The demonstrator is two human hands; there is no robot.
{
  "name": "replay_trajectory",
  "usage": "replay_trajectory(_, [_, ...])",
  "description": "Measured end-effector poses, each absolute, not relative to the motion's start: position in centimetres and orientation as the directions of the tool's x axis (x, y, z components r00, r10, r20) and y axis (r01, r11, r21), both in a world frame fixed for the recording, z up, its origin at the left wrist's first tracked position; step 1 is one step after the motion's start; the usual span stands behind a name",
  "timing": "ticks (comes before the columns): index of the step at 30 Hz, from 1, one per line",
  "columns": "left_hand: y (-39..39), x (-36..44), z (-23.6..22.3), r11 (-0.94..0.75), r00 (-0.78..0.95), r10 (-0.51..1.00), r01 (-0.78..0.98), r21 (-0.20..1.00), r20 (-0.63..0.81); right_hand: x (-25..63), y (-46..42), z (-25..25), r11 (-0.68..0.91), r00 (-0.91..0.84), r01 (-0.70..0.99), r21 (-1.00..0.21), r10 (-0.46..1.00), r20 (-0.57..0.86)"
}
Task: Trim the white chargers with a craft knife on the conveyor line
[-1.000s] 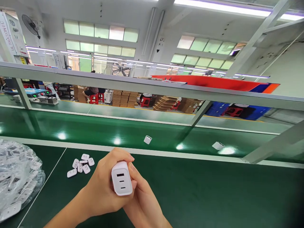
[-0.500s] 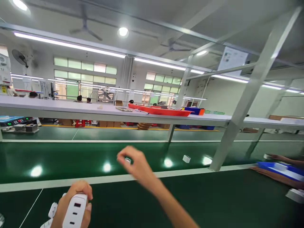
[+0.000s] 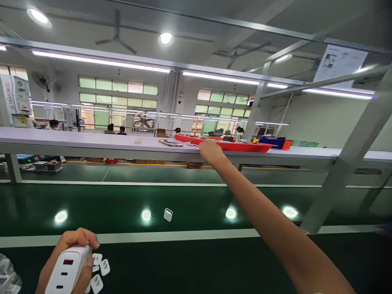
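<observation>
My left hand (image 3: 72, 255) grips a white charger (image 3: 65, 271) with three ports on its face, low at the bottom left over the green bench. Several small white plug parts (image 3: 99, 269) lie just right of it. My right hand (image 3: 210, 150) is stretched far up to the white shelf (image 3: 92, 143), at the near edge of a red tray (image 3: 232, 145). Its fingers are curled down on the shelf; I cannot see anything in them. One white charger shell (image 3: 168, 214) sits alone on the green conveyor belt (image 3: 107, 206).
A flat brownish item (image 3: 170, 142) lies on the shelf left of the red tray, and blue bins (image 3: 271, 141) stand behind it. A grey slanted frame post (image 3: 346, 163) rises at right. A clear bag of parts (image 3: 7, 277) shows at the bottom left. People sit far behind.
My right hand left the charger, rose from the belt and reached up to the shelf by the red tray. The left hand kept the charger, and my view tilted upward.
</observation>
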State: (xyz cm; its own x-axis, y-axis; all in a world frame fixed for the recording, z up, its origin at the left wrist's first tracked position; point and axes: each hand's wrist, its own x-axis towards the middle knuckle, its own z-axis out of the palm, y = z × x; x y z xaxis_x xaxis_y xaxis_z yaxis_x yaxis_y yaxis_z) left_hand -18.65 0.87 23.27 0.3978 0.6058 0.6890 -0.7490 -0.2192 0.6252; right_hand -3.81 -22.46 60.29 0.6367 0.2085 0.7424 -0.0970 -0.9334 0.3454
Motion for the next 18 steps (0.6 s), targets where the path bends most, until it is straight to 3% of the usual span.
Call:
replay_trajectory(4, [1.6, -19.1, 23.4, -0.161, 0.476, 0.562, -0.740, 0.654, 0.677, -6.4, -23.2, 60.8, -0.954, 0.598, -0.070, 0.292, 0.194, 0.778])
replay_trajectory(7, [1.0, -19.8, 24.2, -0.170, 0.506, 0.556, -0.708, 0.686, 0.660, -10.1, -25.6, 55.9, -0.964, 0.476, -0.014, 0.264, 0.226, 0.850])
replay_trajectory(9, [0.3, -20.1, 24.7, -0.181, 0.532, 0.554, -0.674, 0.716, 0.640, -11.5, -27.4, 48.2, -0.957, 0.420, 0.127, 0.260, 0.289, 0.860])
replay_trajectory(11, [-0.2, -20.2, 24.9, -0.180, 0.575, 0.552, -0.625, 0.759, 0.604, -11.2, -29.0, 37.7, -0.746, 0.395, 0.656, 0.112, 0.466, 0.792])
replay_trajectory(12, [-0.4, -20.1, 25.0, -0.176, 0.596, 0.545, -0.606, 0.776, 0.589, -10.5, -29.6, 32.1, -0.630, 0.433, 0.777, 0.008, 0.543, 0.719])
replay_trajectory(15, [-0.6, -20.1, 25.0, -0.177, 0.622, 0.503, -0.606, 0.776, 0.601, -8.1, -30.8, 18.3, -0.506, 0.526, 0.835, -0.216, 0.618, 0.585])
replay_trajectory(18, [-0.5, -20.2, 25.1, -0.202, 0.618, 0.462, -0.625, 0.754, 0.636, -7.3, -30.9, 13.4, -0.569, 0.596, 0.797, -0.205, 0.682, 0.423])
